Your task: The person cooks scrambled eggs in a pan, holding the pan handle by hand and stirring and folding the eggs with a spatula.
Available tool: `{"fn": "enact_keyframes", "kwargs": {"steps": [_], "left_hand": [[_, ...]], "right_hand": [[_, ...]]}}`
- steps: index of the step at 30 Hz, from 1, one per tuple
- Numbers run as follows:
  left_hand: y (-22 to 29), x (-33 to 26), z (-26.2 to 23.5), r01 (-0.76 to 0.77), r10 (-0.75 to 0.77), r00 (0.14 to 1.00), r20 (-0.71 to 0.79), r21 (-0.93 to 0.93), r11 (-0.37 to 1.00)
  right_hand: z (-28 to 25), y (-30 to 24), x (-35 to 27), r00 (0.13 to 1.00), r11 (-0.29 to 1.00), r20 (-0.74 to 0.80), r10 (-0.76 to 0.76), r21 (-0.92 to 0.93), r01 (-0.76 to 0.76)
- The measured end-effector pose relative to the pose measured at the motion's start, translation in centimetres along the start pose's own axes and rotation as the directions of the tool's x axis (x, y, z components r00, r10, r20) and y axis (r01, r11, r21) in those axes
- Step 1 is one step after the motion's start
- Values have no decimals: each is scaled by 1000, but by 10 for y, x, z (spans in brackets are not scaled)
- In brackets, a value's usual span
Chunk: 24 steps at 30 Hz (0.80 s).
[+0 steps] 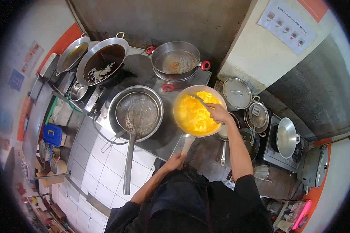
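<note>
A light-coloured frying pan (178,123) is in front of me, with bright yellow egg (200,116) spread across it, partly set in soft folds. My left hand (177,160) is closed around the pan's pale handle (188,143). Over the pan's right side, my right hand (220,113) grips a grey spatula (199,98), its far end dipping into the egg. Left of the pan, a large strainer (138,111) with a long metal handle rests over a steel bowl (159,120). Behind the pan stands a perforated steamer pot (175,58) with red handles.
Two woks of dark oil, the nearer wok (81,73) with pale pieces frying, stand at the far left. To the right are a lidded pot (237,93), a slotted turner (255,116), and a gas stove (282,155) carrying an empty wok (287,136).
</note>
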<state>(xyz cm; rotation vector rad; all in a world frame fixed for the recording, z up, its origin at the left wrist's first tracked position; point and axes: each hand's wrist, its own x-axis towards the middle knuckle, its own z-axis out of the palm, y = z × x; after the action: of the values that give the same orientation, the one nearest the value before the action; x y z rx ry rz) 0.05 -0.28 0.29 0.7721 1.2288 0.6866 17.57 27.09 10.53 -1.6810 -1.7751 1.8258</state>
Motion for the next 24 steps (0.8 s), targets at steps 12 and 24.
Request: {"fn": "enact_keyframes", "kwargs": {"steps": [12,24], "left_hand": [[-10,6,-4,-3,3,1000,31,-11,1000],[-19,8,-3,-58,58,998,0,-36,998]], "right_hand": [[44,33,-46,947,760,113,-300,-572,309],[-17,-5,-127,999,951,-50,-2,-308,-14]]}}
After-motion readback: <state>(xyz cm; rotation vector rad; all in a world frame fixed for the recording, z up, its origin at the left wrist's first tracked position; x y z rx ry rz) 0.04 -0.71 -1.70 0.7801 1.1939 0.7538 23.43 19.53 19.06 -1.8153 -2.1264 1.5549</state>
